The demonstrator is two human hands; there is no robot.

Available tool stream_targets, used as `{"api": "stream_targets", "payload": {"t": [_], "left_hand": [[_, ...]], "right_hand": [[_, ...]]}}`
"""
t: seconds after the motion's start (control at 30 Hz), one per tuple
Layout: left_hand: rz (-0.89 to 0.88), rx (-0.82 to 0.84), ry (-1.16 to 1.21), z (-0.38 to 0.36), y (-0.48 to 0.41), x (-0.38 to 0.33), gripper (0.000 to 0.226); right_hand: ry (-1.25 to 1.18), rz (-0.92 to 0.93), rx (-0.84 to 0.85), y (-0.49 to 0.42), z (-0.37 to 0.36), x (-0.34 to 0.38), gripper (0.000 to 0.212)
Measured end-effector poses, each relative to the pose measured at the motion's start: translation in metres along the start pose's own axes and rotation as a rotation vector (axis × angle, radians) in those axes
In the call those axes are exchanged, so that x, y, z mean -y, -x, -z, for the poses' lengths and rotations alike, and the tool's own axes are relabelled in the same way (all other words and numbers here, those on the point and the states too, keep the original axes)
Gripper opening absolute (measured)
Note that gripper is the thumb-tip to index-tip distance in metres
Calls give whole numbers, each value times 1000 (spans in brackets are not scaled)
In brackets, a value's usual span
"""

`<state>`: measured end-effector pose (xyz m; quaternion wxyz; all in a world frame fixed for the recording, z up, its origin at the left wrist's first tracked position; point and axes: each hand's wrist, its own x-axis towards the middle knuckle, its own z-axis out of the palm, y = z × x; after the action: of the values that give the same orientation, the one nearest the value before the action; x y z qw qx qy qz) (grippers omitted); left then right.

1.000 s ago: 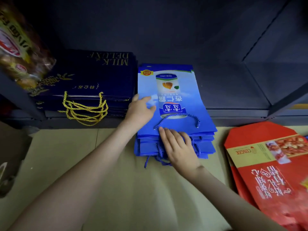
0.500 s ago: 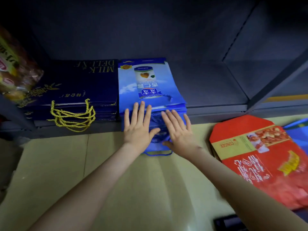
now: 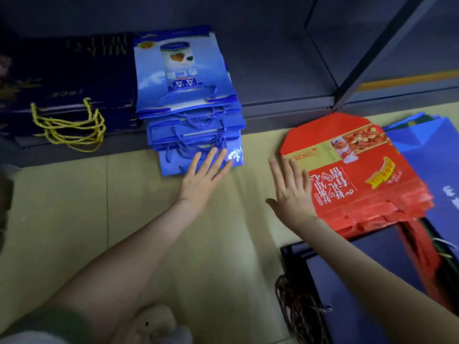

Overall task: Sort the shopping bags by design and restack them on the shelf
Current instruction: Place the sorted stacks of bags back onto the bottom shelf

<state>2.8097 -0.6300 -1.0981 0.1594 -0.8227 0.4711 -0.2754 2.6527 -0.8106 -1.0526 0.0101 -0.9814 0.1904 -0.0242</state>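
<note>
A stack of bright blue bags (image 3: 183, 78) with blue cord handles lies half on the dark shelf (image 3: 285, 78), its front edge hanging over onto the floor. My left hand (image 3: 202, 176) is flat and spread, fingertips resting on the lowest blue bag's front edge. A navy stack with yellow rope handles (image 3: 74, 80) sits to the left on the shelf. My right hand (image 3: 291, 192) is spread open, holding nothing, at the left edge of a red stack of bags (image 3: 360, 175) on the floor.
More dark blue bags (image 3: 432, 165) lie under and right of the red ones. A navy bag with dark cord handles (image 3: 347, 281) lies near my right forearm. A shelf upright (image 3: 377, 48) slants at the right. Beige floor (image 3: 74, 207) spreads in front.
My right hand has left the blue stack and moved right to the red bags. My left hand stays at the blue stack's front edge. The view has shifted right and down.
</note>
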Motion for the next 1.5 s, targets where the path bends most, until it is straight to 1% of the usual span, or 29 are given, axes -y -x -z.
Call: {"api": "stream_targets", "payload": {"t": [0.07, 0.13, 0.17, 0.2, 0.27, 0.3, 0.37, 0.43, 0.5, 0.6, 0.67, 0.77, 0.8, 0.83, 0.93, 1.03, 1.1, 1.13, 1.2, 1.23, 1.27, 1.3, 1.37, 1.4, 1.43, 1.5], "left_hand": [[8, -33, -60, -11, 8, 21, 61], [33, -60, -58, -17, 21, 45, 62], [70, -52, -36, -14, 32, 56, 65], [119, -35, -2, -9, 42, 66, 68], [192, 24, 75, 5, 60, 79, 76], [195, 39, 104, 12, 65, 83, 78], [161, 36, 109, 15, 68, 86, 77], [126, 19, 105, 9, 64, 85, 75], [99, -4, 102, -6, 54, 82, 76], [78, -34, 88, -32, 34, 82, 84], [69, -16, 89, -43, 25, 80, 91], [62, 31, 71, -54, 18, 68, 105], [72, 19, 60, -59, 17, 64, 105], [85, -10, 48, -64, 16, 61, 99], [87, -120, 15, -75, 11, 65, 67], [80, -147, 46, -71, 10, 72, 57], [116, -190, 55, -66, 11, 76, 54], [138, -193, 59, -63, 11, 78, 61], [155, -148, 79, -56, 8, 86, 96], [157, -97, 85, -52, 4, 92, 115], [160, -40, 82, -48, -3, 98, 129], [170, 9, 69, -44, -10, 104, 136], [209, 56, 83, -40, -27, 114, 138], [228, 71, 90, -38, -36, 117, 137], [240, 88, 87, -37, -42, 120, 136], [256, 128, 41, -37, -51, 120, 129]], "right_hand": [[-43, 8, -48, -31, 8, 36, 115], [-124, -48, 61, -56, 8, 63, 112], [-85, -34, 64, -63, 6, 74, 115], [18, 53, 34, -67, 3, 83, 119], [306, 307, -17, -67, -6, 99, 122], [375, 409, -65, -66, -11, 106, 118], [430, 565, -182, -67, -19, 120, 104], [484, 628, -240, -74, -29, 124, 95], [509, 611, -270, -87, -40, 119, 97], [548, 563, -307, -109, -55, 105, 105], [532, 532, -300, -119, -61, 96, 107], [504, 500, -261, -124, -69, 97, 115], [502, 496, -273, -125, -72, 99, 115], [495, 492, -292, -126, -76, 102, 112], [450, 499, -378, -132, -83, 103, 100], [405, 534, -446, -133, -85, 100, 104], [313, 498, -491, -131, -82, 98, 109], [265, 465, -501, -130, -80, 97, 113], [211, 435, -507, -132, -72, 93, 120], [202, 439, -500, -136, -67, 91, 123], [199, 444, -484, -141, -61, 88, 126], [201, 445, -458, -147, -54, 86, 129], [207, 438, -384, -162, -41, 84, 128], [215, 435, -348, -168, -36, 84, 124], [226, 439, -327, -173, -32, 84, 117], [251, 469, -339, -183, -28, 84, 93]]}}
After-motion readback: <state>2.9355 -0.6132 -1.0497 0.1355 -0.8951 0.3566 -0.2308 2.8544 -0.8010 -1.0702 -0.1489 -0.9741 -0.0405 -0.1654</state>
